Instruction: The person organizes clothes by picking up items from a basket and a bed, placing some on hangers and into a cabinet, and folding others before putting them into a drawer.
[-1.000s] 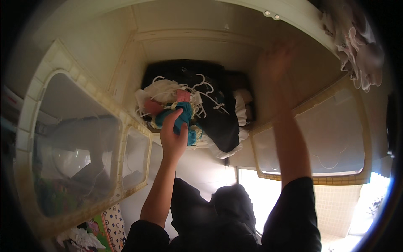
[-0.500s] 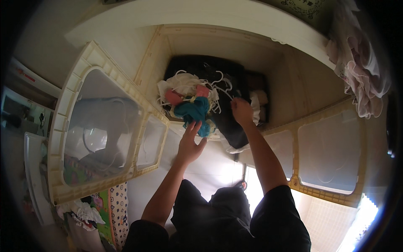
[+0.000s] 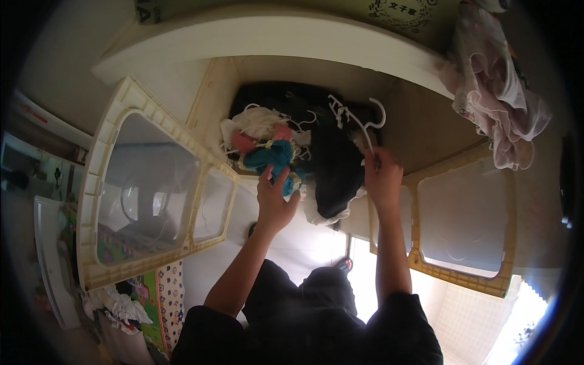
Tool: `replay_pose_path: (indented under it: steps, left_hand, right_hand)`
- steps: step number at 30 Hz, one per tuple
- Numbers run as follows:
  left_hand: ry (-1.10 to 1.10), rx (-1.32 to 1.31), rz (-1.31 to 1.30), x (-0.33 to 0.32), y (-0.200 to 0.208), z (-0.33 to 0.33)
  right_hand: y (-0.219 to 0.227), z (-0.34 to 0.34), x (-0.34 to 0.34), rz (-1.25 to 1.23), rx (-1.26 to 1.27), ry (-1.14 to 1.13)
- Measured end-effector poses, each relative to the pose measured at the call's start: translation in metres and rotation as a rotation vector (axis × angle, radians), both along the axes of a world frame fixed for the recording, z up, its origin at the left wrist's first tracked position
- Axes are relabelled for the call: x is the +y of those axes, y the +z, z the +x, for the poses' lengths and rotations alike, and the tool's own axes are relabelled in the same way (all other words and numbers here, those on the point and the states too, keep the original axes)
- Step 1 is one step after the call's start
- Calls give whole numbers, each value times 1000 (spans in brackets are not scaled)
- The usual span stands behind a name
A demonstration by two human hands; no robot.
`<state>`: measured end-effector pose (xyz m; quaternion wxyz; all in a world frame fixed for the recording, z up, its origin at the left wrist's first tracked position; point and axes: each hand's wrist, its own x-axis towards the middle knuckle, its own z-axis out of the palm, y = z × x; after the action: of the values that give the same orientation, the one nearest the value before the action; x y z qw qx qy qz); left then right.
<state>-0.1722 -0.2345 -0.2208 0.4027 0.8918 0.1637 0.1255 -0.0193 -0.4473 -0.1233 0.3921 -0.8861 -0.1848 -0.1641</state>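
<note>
My right hand (image 3: pixel 384 176) grips a white plastic clothes hanger (image 3: pixel 363 125) by one end, its hook raised above the clothes. Teal cloth (image 3: pixel 272 159) with pale frilly trim lies bunched at the front of the cabinet. My left hand (image 3: pixel 277 201) is at the lower edge of that cloth with thumb and fingers spread; whether it touches the cloth I cannot tell. Behind lie white garments and more white hangers (image 3: pixel 258 121), with pink patches (image 3: pixel 243 143) among them. Black cloth (image 3: pixel 333 176) hangs over the cabinet's front edge between my hands, with white cloth (image 3: pixel 325 210) below it.
The cabinet's left door (image 3: pixel 100 182) and right door (image 3: pixel 420 243), cream frames with translucent panels, stand open on both sides. A pale pink garment (image 3: pixel 490 91) hangs at the upper right. White clothes (image 3: pixel 121 307) are piled at the lower left.
My right hand has moved right and toward me, lifting the white hanger clear of the pile. My left hand stays by the teal cloth. The view has shifted slightly.
</note>
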Motion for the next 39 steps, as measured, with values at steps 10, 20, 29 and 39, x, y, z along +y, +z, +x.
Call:
replay_pose_path:
  steps: [10,20,29,39]
  left_hand:
    - [-222,-101,-1059,-59,72,-7]
    - [82,-99,-1204,-23,84,-57]
    - [-14,-18,-1152,22,131,-120]
    - [171,78,-1192,45,158,-166]
  right_hand:
    - [-2,-133,27,38,-48,133]
    - [-10,-157,30,124,111,590]
    - [-67,-50,63,359,429,301]
    - [-155,-38,136,9,162,366]
